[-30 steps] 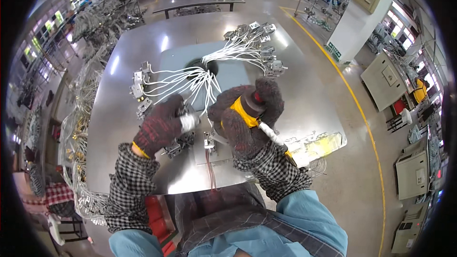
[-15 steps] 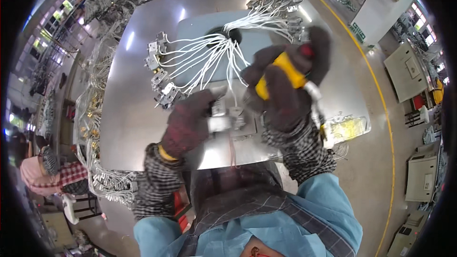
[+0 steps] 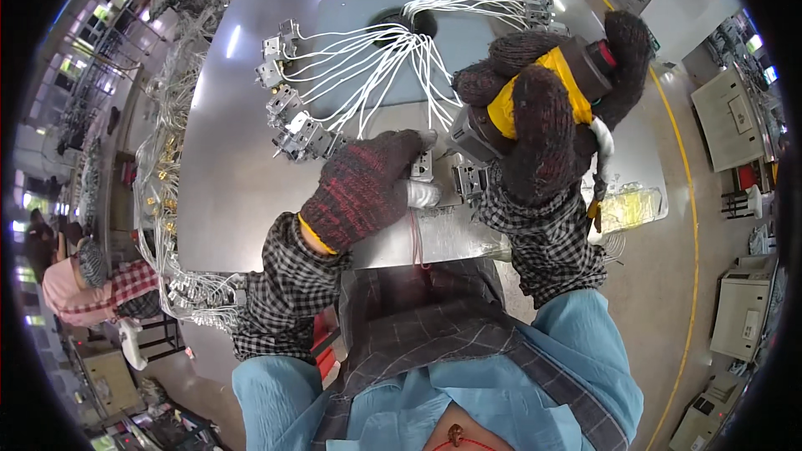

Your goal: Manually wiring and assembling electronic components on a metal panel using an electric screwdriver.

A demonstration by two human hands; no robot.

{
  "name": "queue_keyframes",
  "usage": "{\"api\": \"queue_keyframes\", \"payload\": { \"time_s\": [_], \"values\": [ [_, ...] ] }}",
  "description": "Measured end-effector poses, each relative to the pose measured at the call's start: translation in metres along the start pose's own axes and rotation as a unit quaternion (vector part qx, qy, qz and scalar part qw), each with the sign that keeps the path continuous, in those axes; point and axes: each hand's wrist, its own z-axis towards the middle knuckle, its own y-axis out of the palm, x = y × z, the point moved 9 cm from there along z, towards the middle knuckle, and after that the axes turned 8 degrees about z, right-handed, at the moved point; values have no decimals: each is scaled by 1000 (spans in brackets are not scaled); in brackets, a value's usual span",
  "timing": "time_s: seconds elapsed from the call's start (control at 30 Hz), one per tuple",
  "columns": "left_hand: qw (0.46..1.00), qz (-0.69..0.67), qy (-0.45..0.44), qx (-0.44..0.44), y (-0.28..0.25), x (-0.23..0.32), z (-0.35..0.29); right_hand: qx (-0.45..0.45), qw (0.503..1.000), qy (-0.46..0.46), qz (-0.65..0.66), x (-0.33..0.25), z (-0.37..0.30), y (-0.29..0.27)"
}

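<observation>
My left hand (image 3: 365, 186), in a dark knitted glove with pale-wrapped fingertips, is closed on a small metal connector block (image 3: 423, 167) near the front of the steel table. In my right hand (image 3: 543, 129), gloved too, is a black handheld power tool (image 3: 596, 67) with a yellow band and a red end. Its grey nose (image 3: 473, 139) tilts down to the left, beside the block; the tip is not clear to see. Another metal block (image 3: 470, 179) lies between my hands. White cables (image 3: 380, 75) fan out from a dark round opening (image 3: 424, 27) in a grey-blue pad.
Metal blocks (image 3: 302, 135) sit at the cable ends on the left, and others (image 3: 539, 10) at the far right. A clear tray with yellow contents (image 3: 632, 207) is by the right edge. Bundled cables (image 3: 200, 296) hang along the left. A co-worker (image 3: 92, 288) sits farther left.
My right hand has moved right and slightly up with the power tool. My left hand has shifted right and a little up, with the metal block still in its fingers. The view has shifted slightly.
</observation>
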Motion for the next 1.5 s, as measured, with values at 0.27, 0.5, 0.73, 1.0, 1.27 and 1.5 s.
{"api": "queue_keyframes", "payload": {
  "time_s": [0.27,0.5,0.73,1.0,1.27,1.5],
  "values": [
    [995,-49,64,62,-11,35,5,-11,999,-45,2,-8,17,-24],
    [998,-55,11,11,-2,14,16,13,998,-47,-36,-8,23,-28],
    [998,28,17,-51,-2,21,17,-160,977,122,-74,36,-15,-1],
    [990,-16,32,134,2,14,1,-108,951,246,-152,48,-25,-8],
    [995,-57,32,73,-20,-31,-13,-28,973,155,-169,-1,32,-7],
    [991,3,35,132,-17,-9,-7,54,987,136,-68,12,10,-1]
  ]
}}
